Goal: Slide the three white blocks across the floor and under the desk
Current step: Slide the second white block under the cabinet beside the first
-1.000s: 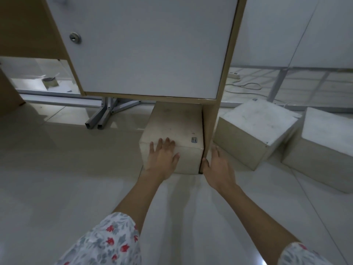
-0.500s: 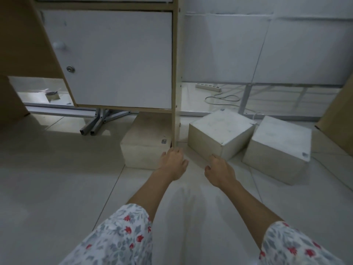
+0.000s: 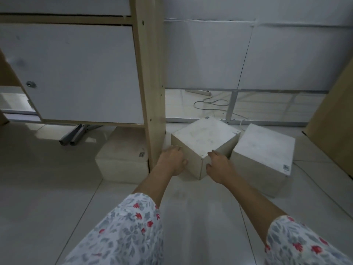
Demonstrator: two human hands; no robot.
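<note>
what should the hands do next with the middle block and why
Probably press both palms in and slide the middle block forward, deeper under the desk. The left hand and right hand flank its near corner, and the floor behind it looks clear apart from a cable.

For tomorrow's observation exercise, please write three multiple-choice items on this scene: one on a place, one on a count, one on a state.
1. Where is the leftmost block?
A. On top of the desk
B. On the floor under the cabinet, left of the wooden upright
C. Against the far wall

2. How many white blocks show?
A. Two
B. Three
C. Five

3. What are the hands doing?
A. Both rest on the middle block
B. Both lift the right block
C. Both hang free

Answers:
1 B, it sits low beside the upright.
2 B, three stand on the floor.
3 A, the left hand and right hand flank its near corner.
</note>
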